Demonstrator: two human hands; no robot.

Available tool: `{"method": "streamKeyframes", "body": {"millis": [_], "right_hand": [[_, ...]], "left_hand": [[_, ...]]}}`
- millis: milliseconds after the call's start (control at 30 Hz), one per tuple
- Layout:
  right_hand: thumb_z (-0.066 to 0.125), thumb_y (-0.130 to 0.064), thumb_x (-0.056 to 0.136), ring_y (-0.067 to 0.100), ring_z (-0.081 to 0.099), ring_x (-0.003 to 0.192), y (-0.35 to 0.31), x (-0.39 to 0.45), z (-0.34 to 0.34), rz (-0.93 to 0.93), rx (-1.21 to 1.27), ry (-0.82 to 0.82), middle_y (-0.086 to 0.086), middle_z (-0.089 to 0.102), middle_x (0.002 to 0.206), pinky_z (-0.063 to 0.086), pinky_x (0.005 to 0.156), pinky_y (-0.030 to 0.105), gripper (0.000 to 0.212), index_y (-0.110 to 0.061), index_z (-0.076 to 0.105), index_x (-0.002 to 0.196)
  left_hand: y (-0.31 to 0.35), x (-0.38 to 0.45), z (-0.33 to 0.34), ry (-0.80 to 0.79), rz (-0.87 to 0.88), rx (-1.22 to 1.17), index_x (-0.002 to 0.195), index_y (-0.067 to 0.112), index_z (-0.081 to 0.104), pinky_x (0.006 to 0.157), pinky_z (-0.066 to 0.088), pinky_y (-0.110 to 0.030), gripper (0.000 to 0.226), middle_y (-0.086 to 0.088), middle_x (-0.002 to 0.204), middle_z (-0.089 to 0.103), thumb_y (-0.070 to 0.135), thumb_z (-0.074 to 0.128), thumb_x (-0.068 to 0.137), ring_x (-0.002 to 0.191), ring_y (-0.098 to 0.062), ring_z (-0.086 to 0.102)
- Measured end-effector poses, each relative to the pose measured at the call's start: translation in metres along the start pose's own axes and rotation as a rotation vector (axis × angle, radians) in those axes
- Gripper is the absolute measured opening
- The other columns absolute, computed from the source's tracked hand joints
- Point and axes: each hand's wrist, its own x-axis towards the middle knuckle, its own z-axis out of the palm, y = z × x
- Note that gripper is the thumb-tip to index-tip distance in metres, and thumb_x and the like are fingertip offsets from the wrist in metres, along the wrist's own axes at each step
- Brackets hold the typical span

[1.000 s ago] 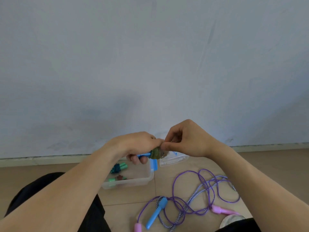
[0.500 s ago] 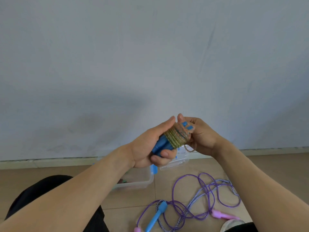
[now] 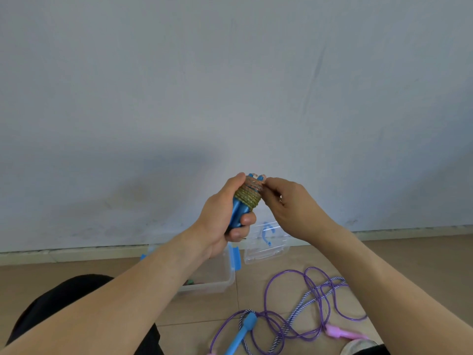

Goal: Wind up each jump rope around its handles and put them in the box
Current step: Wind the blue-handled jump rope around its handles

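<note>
**Wound rope in hand; two ropes loose on floor**

- Left hand: closed around the lower part of a pair of blue handles, held side by side and roughly upright, tilted slightly to the right, in front of the wall. Thumb lies along the left side of the winding; fingers curl under the handles' lower ends.
- Wound rope: olive-yellow cord coiled tightly around the upper part of the handles, with a few lighter pinkish turns at the top. Blue handle tips show just above the coils.
- Right hand: fingertips pinched together against the top right of the winding. Whether a loose cord end sits between them cannot be told.
- Box: clear plastic, open, on the floor near the wall, below the left hand and mostly hidden by the left forearm. A blue clip sits on its right edge. Small green and reddish items show through the near wall; they cannot be identified.
- Lid: clear, with a blue handle, lying just right of the box.
- Purple rope: loose loops on the floor, near right, with a pink handle at the near end.
- Striped rope: white-and-blue cord tangled through the purple loops; its blue handle lies near centre.
</note>
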Motion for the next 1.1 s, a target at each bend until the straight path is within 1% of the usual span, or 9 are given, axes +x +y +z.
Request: {"method": "streamKeyframes", "body": {"millis": [100,233,367,433,533,667,833,1000,1100], "right_hand": [[0.047,-0.017,0.101,0.02,0.055,0.07,0.001,-0.001,0.001,-0.027,-0.071,-0.005,0.008,0.061,0.077,0.042,0.065,0.031,0.024,-0.008,0.06,0.084],[0.052,-0.009,0.096,0.01,0.052,0.063,0.003,-0.001,-0.004,-0.105,-0.181,-0.034,0.003,0.06,0.073,0.039,0.06,0.024,0.025,-0.012,0.06,0.073],[0.056,-0.014,0.094,0.022,0.055,0.065,0.011,-0.004,-0.008,-0.076,-0.284,-0.182,0.008,0.062,0.071,0.045,0.064,0.037,0.021,-0.008,0.068,0.077],[0.056,-0.017,0.093,0.022,0.062,0.068,0.011,-0.006,-0.01,0.013,-0.213,-0.233,0.006,0.069,0.073,0.049,0.066,0.035,0.021,-0.013,0.072,0.079],[0.061,-0.018,0.092,0.01,0.067,0.061,0.005,-0.006,-0.02,0.144,-0.04,-0.199,-0.004,0.072,0.067,0.051,0.06,0.022,0.022,-0.019,0.076,0.076],[0.066,-0.013,0.089,0.009,0.065,0.055,-0.001,-0.005,-0.033,0.263,0.135,-0.219,0.004,0.073,0.066,0.052,0.056,0.022,0.016,-0.011,0.079,0.08],[0.065,-0.007,0.09,0.016,0.068,0.061,-0.003,-0.006,-0.035,0.379,0.318,-0.231,0.01,0.076,0.08,0.056,0.058,0.027,0.013,-0.006,0.078,0.092],[0.068,-0.007,0.089,0.021,0.071,0.066,-0.008,-0.005,-0.033,0.293,0.389,-0.048,0.006,0.076,0.08,0.058,0.061,0.032,0.013,-0.01,0.076,0.099],[0.073,-0.01,0.086,0.021,0.072,0.068,-0.011,-0.008,-0.027,0.15,0.332,-0.052,0.002,0.076,0.08,0.057,0.06,0.029,0.016,-0.014,0.077,0.101]], "left_hand": [[-0.001,0.0,0.0,0.029,-0.004,0.006,0.088,0.02,0.058,0.039,0.017,-0.019,0.046,-0.003,0.055,0.036,0.065,0.052,0.088,0.039,-0.013,0.022],[0.0,-0.003,0.0,-0.002,-0.039,0.127,0.093,0.02,0.059,0.04,0.021,-0.021,0.057,-0.005,0.056,0.044,0.075,0.056,0.079,0.04,-0.015,0.028],[0.002,-0.004,-0.004,-0.043,-0.149,0.255,0.098,0.015,0.059,0.039,0.03,-0.022,0.05,-0.017,0.071,0.066,0.064,0.055,0.088,0.042,-0.021,0.045],[0.001,-0.003,-0.004,-0.038,-0.145,0.288,0.102,0.014,0.06,0.04,0.03,-0.022,0.046,-0.019,0.075,0.069,0.058,0.054,0.091,0.042,-0.021,0.045],[0.0,-0.002,0.0,-0.031,-0.049,0.317,0.112,0.014,0.058,0.039,0.032,-0.022,0.042,-0.019,0.081,0.073,0.051,0.051,0.094,0.044,-0.024,0.048],[-0.001,-0.006,0.006,0.017,0.117,0.413,0.117,0.029,0.056,0.037,0.033,-0.021,0.023,-0.016,0.081,0.074,0.041,0.052,0.097,0.044,-0.028,0.058],[-0.012,-0.004,0.01,0.128,0.306,0.485,0.107,0.023,0.059,0.035,0.04,-0.022,0.015,-0.013,0.086,0.069,0.035,0.056,0.098,0.048,-0.013,0.063],[-0.004,0.0,0.005,0.221,0.297,0.468,0.108,0.02,0.055,0.033,0.033,-0.018,0.022,-0.021,0.091,0.067,0.039,0.052,0.099,0.036,-0.007,0.053],[-0.006,0.001,0.006,0.225,0.29,0.487,0.106,0.019,0.055,0.035,0.034,-0.02,0.024,-0.019,0.084,0.067,0.041,0.052,0.099,0.032,-0.007,0.048]]}}
